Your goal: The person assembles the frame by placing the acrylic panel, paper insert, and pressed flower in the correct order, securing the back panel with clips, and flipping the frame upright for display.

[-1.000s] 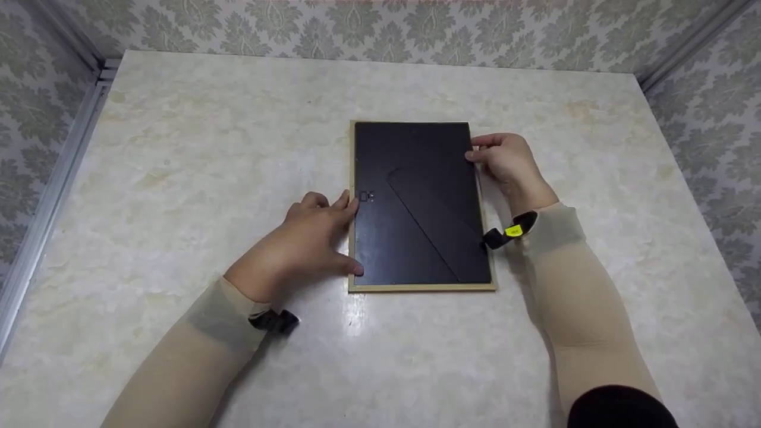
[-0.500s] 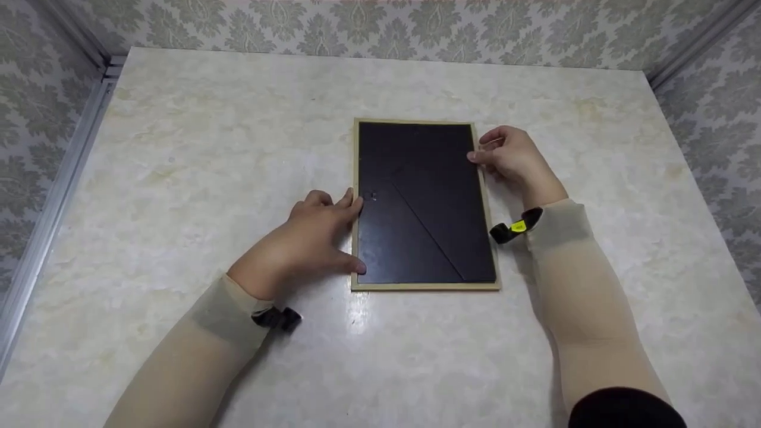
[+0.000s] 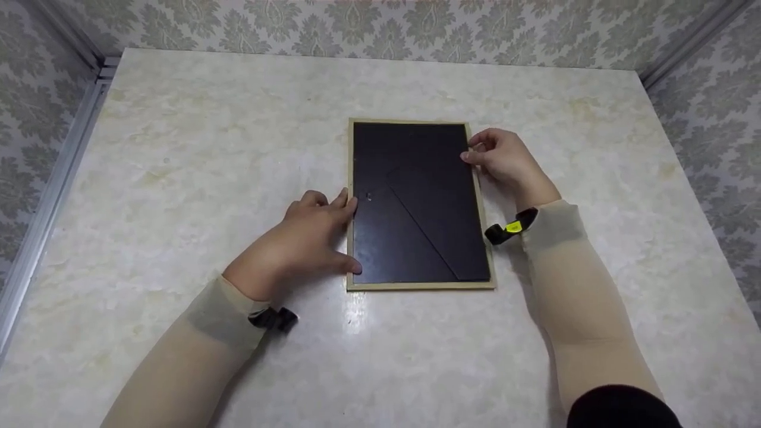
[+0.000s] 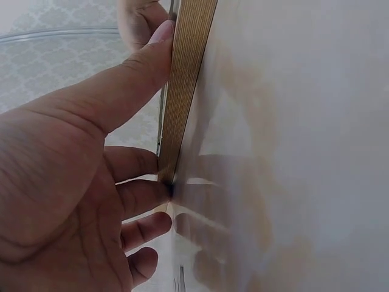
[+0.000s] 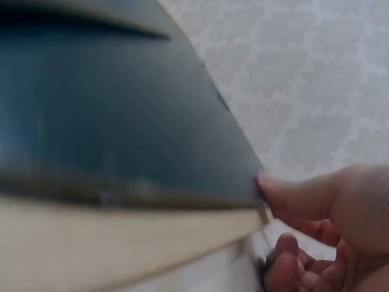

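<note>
A picture frame [image 3: 416, 202] lies face down on the marble table [image 3: 178, 148], black backing up, with a light wooden rim. My left hand [image 3: 330, 235] rests against its left side, thumb near the lower left corner and fingers at mid-edge. In the left wrist view the thumb [image 4: 134, 73] and fingers press on the wooden edge [image 4: 188, 79]. My right hand [image 3: 484, 151] is at the upper right edge, with fingers curled and the thumb on the backing. In the right wrist view the right hand [image 5: 328, 225] touches the rim of the black backing [image 5: 109, 121].
Patterned walls [image 3: 386, 30] enclose the table at the back and both sides, with a metal rail [image 3: 53, 190] along the left. Black wrist straps [image 3: 508, 230] sit on both beige sleeves. Nothing else lies on the marble.
Both hands stay at the frame's edges. The right hand's fingers have curled in slightly closer to the upper right edge. The frame lies where it was.
</note>
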A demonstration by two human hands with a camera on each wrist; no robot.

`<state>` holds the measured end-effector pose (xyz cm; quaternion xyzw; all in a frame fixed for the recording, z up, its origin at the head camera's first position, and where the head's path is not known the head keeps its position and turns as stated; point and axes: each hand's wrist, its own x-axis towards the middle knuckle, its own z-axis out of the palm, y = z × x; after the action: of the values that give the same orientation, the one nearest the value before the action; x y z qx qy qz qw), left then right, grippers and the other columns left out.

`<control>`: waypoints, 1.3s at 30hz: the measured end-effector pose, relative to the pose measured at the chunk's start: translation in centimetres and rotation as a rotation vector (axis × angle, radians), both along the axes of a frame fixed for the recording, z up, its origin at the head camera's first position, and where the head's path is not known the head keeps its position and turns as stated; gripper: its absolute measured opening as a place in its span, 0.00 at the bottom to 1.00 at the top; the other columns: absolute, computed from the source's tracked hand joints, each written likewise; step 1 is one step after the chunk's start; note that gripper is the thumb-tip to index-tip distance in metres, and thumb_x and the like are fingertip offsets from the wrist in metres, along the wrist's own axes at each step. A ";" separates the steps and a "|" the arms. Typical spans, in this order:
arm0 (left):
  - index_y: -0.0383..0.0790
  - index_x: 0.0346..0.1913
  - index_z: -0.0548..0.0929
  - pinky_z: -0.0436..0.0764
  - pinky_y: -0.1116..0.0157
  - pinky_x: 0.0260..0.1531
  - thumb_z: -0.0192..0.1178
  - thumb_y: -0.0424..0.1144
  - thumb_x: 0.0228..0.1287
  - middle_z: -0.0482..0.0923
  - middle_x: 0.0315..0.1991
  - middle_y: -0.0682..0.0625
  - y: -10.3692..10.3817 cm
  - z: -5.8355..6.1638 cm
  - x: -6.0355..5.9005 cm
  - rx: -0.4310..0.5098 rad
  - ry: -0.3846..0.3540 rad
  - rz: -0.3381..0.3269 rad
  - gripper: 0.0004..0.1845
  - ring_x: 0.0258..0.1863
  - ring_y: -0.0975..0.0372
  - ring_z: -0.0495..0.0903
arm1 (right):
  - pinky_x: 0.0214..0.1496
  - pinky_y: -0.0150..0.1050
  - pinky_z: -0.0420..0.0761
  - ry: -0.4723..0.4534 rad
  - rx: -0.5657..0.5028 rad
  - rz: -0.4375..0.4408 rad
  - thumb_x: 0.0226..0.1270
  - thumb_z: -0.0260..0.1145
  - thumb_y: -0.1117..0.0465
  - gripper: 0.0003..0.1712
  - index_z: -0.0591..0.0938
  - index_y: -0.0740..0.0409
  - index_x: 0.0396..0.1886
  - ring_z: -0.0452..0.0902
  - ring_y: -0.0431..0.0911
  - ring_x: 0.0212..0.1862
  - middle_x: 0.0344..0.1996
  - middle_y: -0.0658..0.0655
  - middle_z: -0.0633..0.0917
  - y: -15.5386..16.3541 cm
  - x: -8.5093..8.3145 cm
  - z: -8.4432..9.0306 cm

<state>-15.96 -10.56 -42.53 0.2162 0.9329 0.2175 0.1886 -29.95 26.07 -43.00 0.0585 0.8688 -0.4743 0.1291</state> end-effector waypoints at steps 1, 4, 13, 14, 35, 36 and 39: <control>0.48 0.84 0.53 0.62 0.48 0.71 0.76 0.66 0.51 0.44 0.85 0.50 0.0 0.0 0.0 0.000 -0.002 -0.003 0.63 0.75 0.50 0.55 | 0.30 0.33 0.75 0.005 0.003 -0.006 0.68 0.75 0.56 0.22 0.80 0.56 0.57 0.72 0.41 0.29 0.35 0.49 0.78 -0.1 0.2 -0.1; 0.49 0.83 0.53 0.62 0.49 0.71 0.75 0.67 0.51 0.44 0.86 0.51 0.0 -0.1 0.1 -0.005 -0.006 -0.005 0.63 0.74 0.50 0.55 | 0.36 0.33 0.74 0.005 0.010 -0.033 0.67 0.75 0.54 0.22 0.80 0.56 0.57 0.72 0.42 0.36 0.38 0.49 0.78 -0.2 0.7 -0.4; 0.47 0.83 0.56 0.59 0.49 0.69 0.72 0.73 0.50 0.46 0.85 0.49 0.1 -0.5 0.2 -0.024 0.048 -0.031 0.63 0.71 0.49 0.58 | 0.37 0.34 0.76 0.011 0.106 -0.035 0.63 0.78 0.49 0.25 0.78 0.54 0.52 0.74 0.43 0.36 0.39 0.50 0.79 0.3 1.0 -0.6; 0.47 0.83 0.56 0.59 0.49 0.68 0.72 0.73 0.49 0.47 0.85 0.49 0.1 -0.6 0.2 -0.027 0.051 -0.026 0.64 0.71 0.49 0.58 | 0.37 0.34 0.75 0.015 0.112 -0.025 0.63 0.78 0.48 0.25 0.78 0.54 0.52 0.73 0.43 0.36 0.38 0.49 0.79 0.4 1.0 -0.6; 0.51 0.84 0.53 0.58 0.50 0.67 0.77 0.67 0.46 0.43 0.86 0.53 0.8 -0.1 0.8 -0.017 -0.007 0.071 0.65 0.74 0.49 0.54 | 0.48 0.35 0.74 0.054 0.175 0.399 0.53 0.85 0.54 0.40 0.79 0.53 0.65 0.71 0.49 0.47 0.53 0.57 0.77 2.1 11.5 0.3; 0.51 0.84 0.53 0.58 0.50 0.67 0.77 0.67 0.46 0.43 0.86 0.52 0.8 0.0 0.7 -0.021 -0.003 0.070 0.65 0.74 0.49 0.54 | 0.50 0.37 0.72 0.057 0.187 0.409 0.52 0.85 0.55 0.41 0.78 0.54 0.66 0.70 0.50 0.48 0.53 0.58 0.76 1.9 11.6 0.3; 0.52 0.84 0.55 0.58 0.48 0.67 0.77 0.67 0.47 0.42 0.87 0.49 0.9 0.3 0.6 -0.042 0.022 0.072 0.64 0.74 0.47 0.54 | 0.52 0.43 0.69 0.051 0.242 0.417 0.51 0.86 0.57 0.48 0.73 0.53 0.71 0.67 0.51 0.50 0.54 0.60 0.73 1.5 11.7 0.2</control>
<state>-15.32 -9.66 -42.23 0.1808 0.9465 0.2022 0.1749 -18.22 27.62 -42.75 -0.1191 0.9155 -0.3314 0.1944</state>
